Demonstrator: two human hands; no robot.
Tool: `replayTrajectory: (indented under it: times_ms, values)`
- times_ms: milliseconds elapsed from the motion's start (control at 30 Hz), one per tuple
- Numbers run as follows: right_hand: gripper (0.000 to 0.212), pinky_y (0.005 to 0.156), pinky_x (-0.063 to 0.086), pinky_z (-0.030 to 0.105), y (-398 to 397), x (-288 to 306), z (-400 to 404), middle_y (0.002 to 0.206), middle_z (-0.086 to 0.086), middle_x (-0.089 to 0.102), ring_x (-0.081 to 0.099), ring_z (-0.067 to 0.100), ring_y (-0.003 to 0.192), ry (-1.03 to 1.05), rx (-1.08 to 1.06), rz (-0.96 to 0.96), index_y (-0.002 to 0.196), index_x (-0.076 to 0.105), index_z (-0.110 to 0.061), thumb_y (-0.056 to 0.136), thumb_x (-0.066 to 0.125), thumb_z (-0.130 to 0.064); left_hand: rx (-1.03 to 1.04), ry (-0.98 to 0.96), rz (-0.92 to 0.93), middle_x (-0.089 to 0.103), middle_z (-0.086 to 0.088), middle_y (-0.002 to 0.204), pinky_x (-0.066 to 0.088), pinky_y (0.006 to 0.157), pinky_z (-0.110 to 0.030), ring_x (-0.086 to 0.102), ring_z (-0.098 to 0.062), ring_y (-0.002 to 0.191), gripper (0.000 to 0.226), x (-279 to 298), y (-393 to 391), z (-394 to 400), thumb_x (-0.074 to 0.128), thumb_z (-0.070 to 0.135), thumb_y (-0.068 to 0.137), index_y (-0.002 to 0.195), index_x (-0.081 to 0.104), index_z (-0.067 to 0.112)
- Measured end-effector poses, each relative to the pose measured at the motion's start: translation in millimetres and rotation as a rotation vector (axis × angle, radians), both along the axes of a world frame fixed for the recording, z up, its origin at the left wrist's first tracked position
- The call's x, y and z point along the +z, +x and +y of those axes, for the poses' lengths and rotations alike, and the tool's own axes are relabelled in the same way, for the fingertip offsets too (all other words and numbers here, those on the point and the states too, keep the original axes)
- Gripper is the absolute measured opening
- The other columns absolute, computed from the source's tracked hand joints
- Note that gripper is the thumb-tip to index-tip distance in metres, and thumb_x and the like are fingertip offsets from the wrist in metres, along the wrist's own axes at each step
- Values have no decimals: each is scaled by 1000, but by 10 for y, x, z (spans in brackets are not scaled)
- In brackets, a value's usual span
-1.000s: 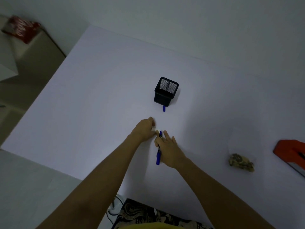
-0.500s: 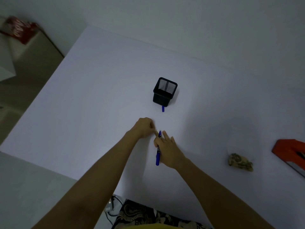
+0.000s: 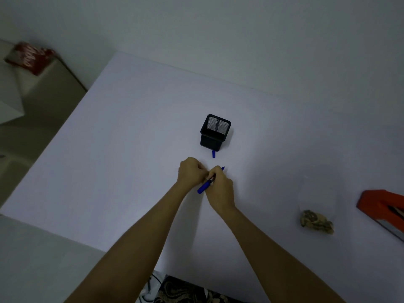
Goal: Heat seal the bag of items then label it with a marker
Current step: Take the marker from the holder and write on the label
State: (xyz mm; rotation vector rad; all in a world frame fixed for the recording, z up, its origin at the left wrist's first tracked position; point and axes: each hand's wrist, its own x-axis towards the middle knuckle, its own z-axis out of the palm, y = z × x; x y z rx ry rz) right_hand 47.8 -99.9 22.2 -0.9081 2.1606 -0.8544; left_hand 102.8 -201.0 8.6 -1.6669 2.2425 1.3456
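My right hand grips a blue marker at the middle of the white table; the marker slants down to the left and its far end pokes out past my fingers. My left hand is closed and pressed against the right hand at the marker. What lies under the hands is hidden. A clear bag holding a brownish crumpled lump lies to the right. An orange heat sealer sits at the right edge.
A black mesh pen holder stands just beyond my hands, with a small blue cap lying in front of it. A red packet rests on a low surface at far left. The table's left edge runs diagonally.
The marker has swung from lying straight under my right hand to a slanted, gripped hold. Both hands have closed together around it.
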Motion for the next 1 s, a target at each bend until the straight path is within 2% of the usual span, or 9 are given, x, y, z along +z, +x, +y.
replayTrajectory:
  times_ms: [133,233,333,500,600,667,767,867,1000]
  values:
    - [15,65,40,26,-65,102,-45,79,1,54,49,13,70,30,-73,17,89,48,-19,87,59,-9,7,29,-93,59,-8,63,40,50,-20,49,-14,53,12,101,-115,-17,61,7,79,68,64,3]
    - [16,62,41,29,-117,63,-65,74,2,52,46,10,64,17,-68,101,83,47,-15,86,57,-3,-9,44,-131,45,-1,55,34,48,-20,41,-12,50,29,168,-220,3,55,13,84,58,45,9]
    - [25,51,32,19,-188,14,-94,64,2,45,36,2,49,30,-65,124,72,41,-11,89,48,6,-54,67,-142,43,-1,58,33,50,-20,39,-12,52,32,201,-280,24,50,15,88,58,39,11]
    - [37,47,23,16,-314,18,-31,67,4,42,25,4,53,71,-2,247,64,32,-16,85,49,9,-159,85,-169,47,0,63,34,50,-20,47,-13,58,28,144,-290,35,52,13,88,61,47,9]
    - [32,47,24,14,-401,-6,-11,67,6,43,31,9,58,60,-45,199,67,38,-12,80,55,11,-267,58,-116,63,-5,90,50,77,-28,63,-25,95,13,124,-257,70,54,15,90,90,65,8]
    - [38,46,29,11,-476,-14,11,67,7,46,35,12,61,44,-64,164,63,37,-16,78,62,9,-271,79,1,62,-8,118,43,92,-28,57,-25,113,26,133,-211,100,55,15,93,116,64,8]
    - [29,46,36,8,-591,-36,33,69,7,49,36,11,57,85,-107,150,69,43,-10,79,65,6,-286,117,148,68,-11,115,42,83,-22,61,-18,96,22,83,-154,101,54,10,94,110,68,7]
    - [25,44,28,12,-574,-85,77,69,6,51,42,13,60,120,-104,201,73,45,-10,80,64,5,-265,28,181,72,-12,103,49,83,-26,64,-19,88,17,0,-138,144,60,11,91,100,73,5]
    - [25,47,32,28,-407,-182,39,68,6,45,43,18,63,77,-100,341,72,36,-16,85,46,4,-242,-129,210,74,-11,94,53,81,-28,66,-20,82,17,-153,-164,281,57,7,90,93,74,4]
